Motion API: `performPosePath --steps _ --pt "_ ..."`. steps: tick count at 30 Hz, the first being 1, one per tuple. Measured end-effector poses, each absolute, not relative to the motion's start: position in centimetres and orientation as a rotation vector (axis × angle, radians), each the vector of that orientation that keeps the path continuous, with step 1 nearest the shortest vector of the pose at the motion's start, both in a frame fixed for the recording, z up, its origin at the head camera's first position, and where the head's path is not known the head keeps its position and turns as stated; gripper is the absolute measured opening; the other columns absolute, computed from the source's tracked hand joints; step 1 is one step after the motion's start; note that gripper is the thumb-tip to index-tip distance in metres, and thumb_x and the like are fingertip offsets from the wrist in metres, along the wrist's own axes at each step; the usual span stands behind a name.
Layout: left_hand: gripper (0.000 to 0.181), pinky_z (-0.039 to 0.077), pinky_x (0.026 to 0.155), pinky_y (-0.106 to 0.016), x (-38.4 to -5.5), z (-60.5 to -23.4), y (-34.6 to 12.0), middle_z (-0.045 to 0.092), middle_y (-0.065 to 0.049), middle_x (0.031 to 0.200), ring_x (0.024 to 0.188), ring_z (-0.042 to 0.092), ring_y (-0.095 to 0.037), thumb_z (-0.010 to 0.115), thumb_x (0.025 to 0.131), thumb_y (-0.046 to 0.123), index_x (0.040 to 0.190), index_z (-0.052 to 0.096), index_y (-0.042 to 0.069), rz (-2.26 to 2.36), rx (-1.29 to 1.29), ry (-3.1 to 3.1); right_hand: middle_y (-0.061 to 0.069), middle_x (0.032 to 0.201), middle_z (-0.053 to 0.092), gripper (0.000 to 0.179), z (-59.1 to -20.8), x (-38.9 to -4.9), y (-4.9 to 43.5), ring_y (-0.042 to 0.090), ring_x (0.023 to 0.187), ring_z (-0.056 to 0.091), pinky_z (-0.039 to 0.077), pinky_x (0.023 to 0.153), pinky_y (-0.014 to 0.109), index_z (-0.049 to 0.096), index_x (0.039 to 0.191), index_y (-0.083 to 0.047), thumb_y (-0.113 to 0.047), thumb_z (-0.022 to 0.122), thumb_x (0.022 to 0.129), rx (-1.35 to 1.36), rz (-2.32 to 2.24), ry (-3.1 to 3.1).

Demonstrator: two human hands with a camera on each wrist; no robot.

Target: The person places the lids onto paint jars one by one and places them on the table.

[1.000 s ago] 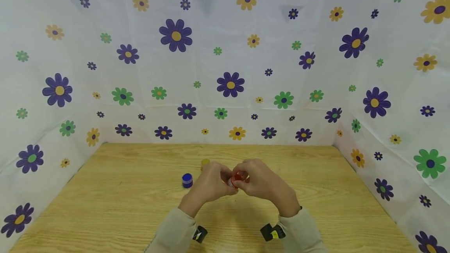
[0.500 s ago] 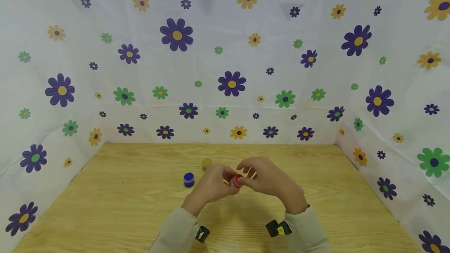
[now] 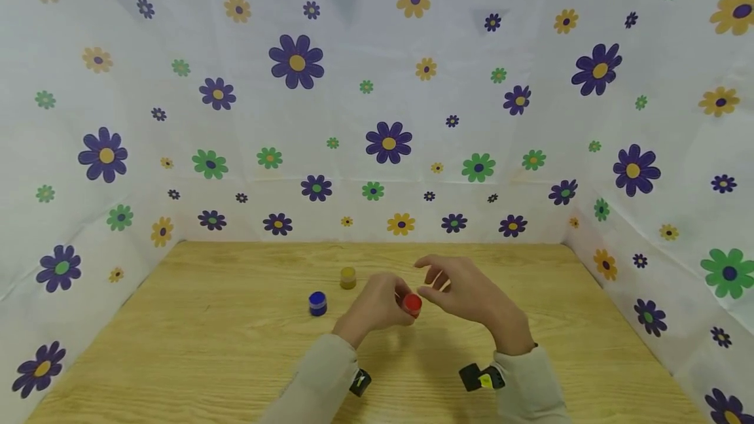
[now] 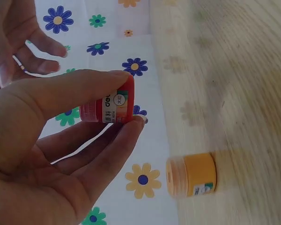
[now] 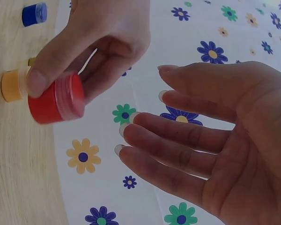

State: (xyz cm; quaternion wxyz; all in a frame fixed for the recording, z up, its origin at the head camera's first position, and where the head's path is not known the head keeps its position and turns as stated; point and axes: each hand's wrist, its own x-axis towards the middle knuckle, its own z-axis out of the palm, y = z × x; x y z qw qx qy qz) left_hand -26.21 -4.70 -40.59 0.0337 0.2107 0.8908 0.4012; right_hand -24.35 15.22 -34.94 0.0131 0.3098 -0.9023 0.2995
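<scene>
My left hand (image 3: 378,301) pinches a small red paint jar (image 3: 413,305) between thumb and fingers, held above the table. A ridged, see-through cap and a printed label show on the red jar (image 4: 113,106) in the left wrist view. Just right of the jar, apart from it, is my right hand (image 3: 471,292). Its fingers are loosely bent with nothing between them, as the right wrist view also shows. A blue paint jar (image 3: 317,303) and a yellow paint jar (image 3: 348,278) stand upright on the table, left of my left hand.
The wood-grain table (image 3: 206,345) runs back to a white cloth backdrop (image 3: 247,123) printed with flowers, which also hangs along both sides. Dark wrist cameras sit on both sleeves.
My right hand has let go of the red jar and drawn away up and to the right. The left hand has moved slightly right, its red jar now tilted more upright.
</scene>
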Motion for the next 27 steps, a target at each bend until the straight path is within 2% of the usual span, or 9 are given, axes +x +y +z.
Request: performPosePath --steps 6,13,22,27 --pt "0.019 0.059 0.073 -0.031 -28.0 -41.3 -3.0 0.075 -0.006 0.085 0.074 0.065 -0.013 0.089 0.072 0.0 0.087 0.077 0.002 1.182 0.572 2.738 0.006 0.101 0.073 0.037 -34.8 -24.3 15.9 0.013 0.087 0.07 0.06 0.077 0.026 0.064 0.134 -0.005 -0.016 0.069 0.099 0.94 0.936 -2.814" --pt "0.019 0.054 0.065 -0.027 -29.2 -42.2 -2.1 0.072 -0.003 0.077 0.07 0.061 -0.013 0.093 0.07 0.001 0.077 0.075 0.003 1.168 0.471 2.729 0.007 0.1 0.073 0.036 -34.8 -24.5 16.3 0.013 0.087 0.071 0.061 0.077 0.027 0.064 0.132 -0.004 -0.018 0.069 0.099 0.934 0.924 -2.807" --pt "0.027 0.051 0.066 -0.029 -29.9 -43.0 -1.5 0.068 -0.006 0.082 0.073 0.06 -0.017 0.091 0.067 -0.004 0.082 0.068 0.0 1.139 0.406 2.724 0.007 0.1 0.074 0.035 -34.9 -24.5 16.1 0.012 0.085 0.071 0.06 0.076 0.024 0.065 0.132 -0.004 -0.017 0.068 0.1 0.959 0.927 -2.802" --pt "0.03 0.054 0.068 -0.031 -30.1 -43.3 -1.2 0.068 -0.007 0.083 0.075 0.061 -0.018 0.091 0.066 -0.005 0.083 0.066 0.0 1.135 0.408 2.725 0.006 0.098 0.074 0.033 -35.1 -24.5 16.0 0.013 0.084 0.071 0.059 0.075 0.023 0.065 0.131 -0.004 -0.015 0.068 0.099 0.96 0.926 -2.81"
